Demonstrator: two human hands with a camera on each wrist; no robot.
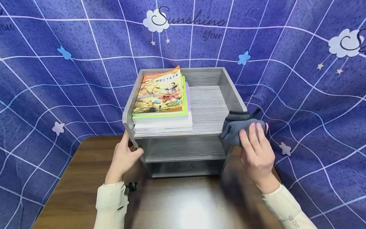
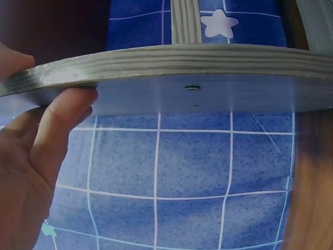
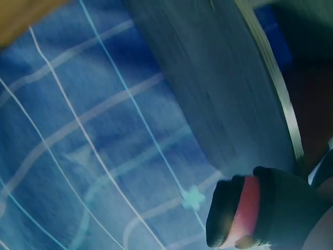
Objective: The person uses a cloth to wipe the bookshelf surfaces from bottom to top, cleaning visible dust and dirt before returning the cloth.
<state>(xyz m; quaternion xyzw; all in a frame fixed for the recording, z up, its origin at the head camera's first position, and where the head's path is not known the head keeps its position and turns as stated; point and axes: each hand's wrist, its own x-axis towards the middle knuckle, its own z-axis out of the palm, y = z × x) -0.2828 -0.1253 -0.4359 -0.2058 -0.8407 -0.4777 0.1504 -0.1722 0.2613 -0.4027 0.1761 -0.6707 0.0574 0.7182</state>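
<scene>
A small grey wood-grain shelf (image 1: pixel 183 157) stands on the table, its top compartment holding a stack of books (image 1: pixel 163 95). My left hand (image 1: pixel 125 156) grips the shelf's left side panel below the top board. In the left wrist view, fingers (image 2: pixel 65 114) of that hand lie along one face of the panel (image 2: pixel 208 62), with another digit on the opposite side. At the front of the right side panel, my right hand (image 1: pixel 257 152) holds a dark grey cloth (image 1: pixel 235 130) bunched over the edge. The right wrist view shows the cloth (image 3: pixel 291 208) with a pink strip; that hand's thumb is hidden.
The brown wooden table (image 1: pixel 85 165) carries the shelf. Behind it and at both sides hangs a blue curtain (image 1: pixel 94 73) with white grid lines, clouds and stars. A small black object (image 1: pixel 132 187) shows beside the left cuff.
</scene>
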